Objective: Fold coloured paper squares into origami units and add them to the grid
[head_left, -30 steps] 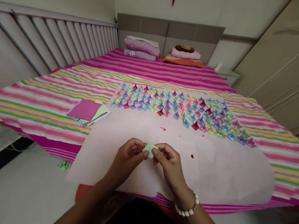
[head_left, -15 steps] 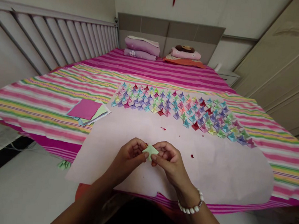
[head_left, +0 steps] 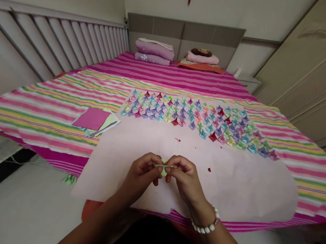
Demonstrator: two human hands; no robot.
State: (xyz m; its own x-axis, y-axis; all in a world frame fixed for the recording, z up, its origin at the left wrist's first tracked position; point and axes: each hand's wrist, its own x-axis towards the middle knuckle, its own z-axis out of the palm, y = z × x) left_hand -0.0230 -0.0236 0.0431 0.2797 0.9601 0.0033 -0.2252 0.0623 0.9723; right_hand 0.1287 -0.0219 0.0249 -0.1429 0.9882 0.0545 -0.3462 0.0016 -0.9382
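Between my two hands is a small piece of pale green folded paper (head_left: 163, 171), gripped from both sides. My left hand (head_left: 145, 170) pinches its left end between thumb and fingers. On the other end my right hand (head_left: 182, 171) pinches in the same way, and a white bracelet (head_left: 205, 228) circles that wrist. The paper's upper fold shows edge-on as a thin line between the thumbs; my fingers cover part of it. Both hands are over a large white paper sheet (head_left: 138, 144). Beyond them, rows of small folded paper pieces (head_left: 183, 112) in many colours lie on the sheet.
A stack of square coloured papers (head_left: 92, 118) lies left of the sheet on a striped bedcover (head_left: 40, 101). Small dark red scraps (head_left: 209, 169) dot the sheet. Folded bedding (head_left: 154, 53) sits by the headboard (head_left: 167, 26). Green folded paper (head_left: 70, 179) is at the bed's lower left.
The green paper has turned from showing a flat diamond face to showing a fold edge-on. My hands stay in nearly the same place, still pinching it.
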